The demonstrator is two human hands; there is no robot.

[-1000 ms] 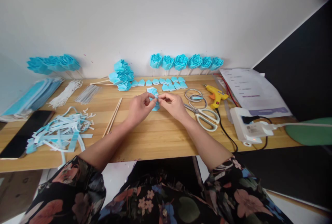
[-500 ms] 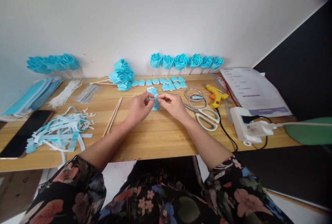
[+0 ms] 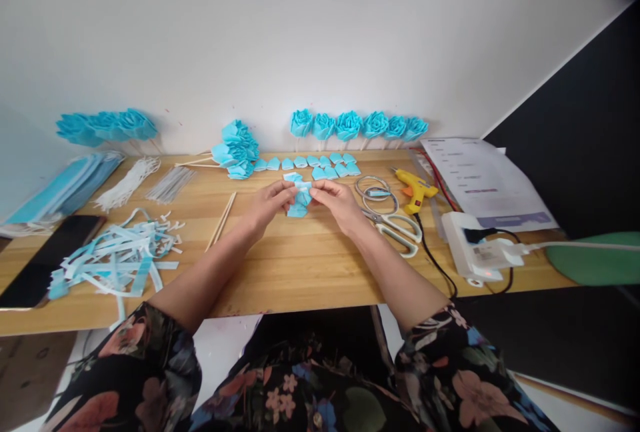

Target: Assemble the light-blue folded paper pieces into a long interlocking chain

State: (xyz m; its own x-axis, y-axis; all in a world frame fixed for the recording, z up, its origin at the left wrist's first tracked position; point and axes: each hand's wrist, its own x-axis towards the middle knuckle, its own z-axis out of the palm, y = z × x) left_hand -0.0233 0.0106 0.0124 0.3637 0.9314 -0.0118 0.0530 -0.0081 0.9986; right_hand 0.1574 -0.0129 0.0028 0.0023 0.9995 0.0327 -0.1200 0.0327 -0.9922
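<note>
Between my hands is a small piece of light blue fabric, like the material of the face masks. My left hand pinches its left edge, and my right hand pinches its right edge. More blue pieces lie just behind and below it, partly hidden by the fingers. Behind my hands, folded blue petals lie in short rows on the wooden table. Scissors with pale handles lie right of my right hand, beside a roll of tape. Two wooden sticks lie left of my left hand.
Blue fabric roses on sticks lean against the wall. A yellow glue gun, power strip and papers are at right. Face masks, a phone, fabric scraps and wires are at left.
My fingers have shifted on the blue fabric; a folded piece now shows more plainly, held between both hands. The view has tilted slightly.
</note>
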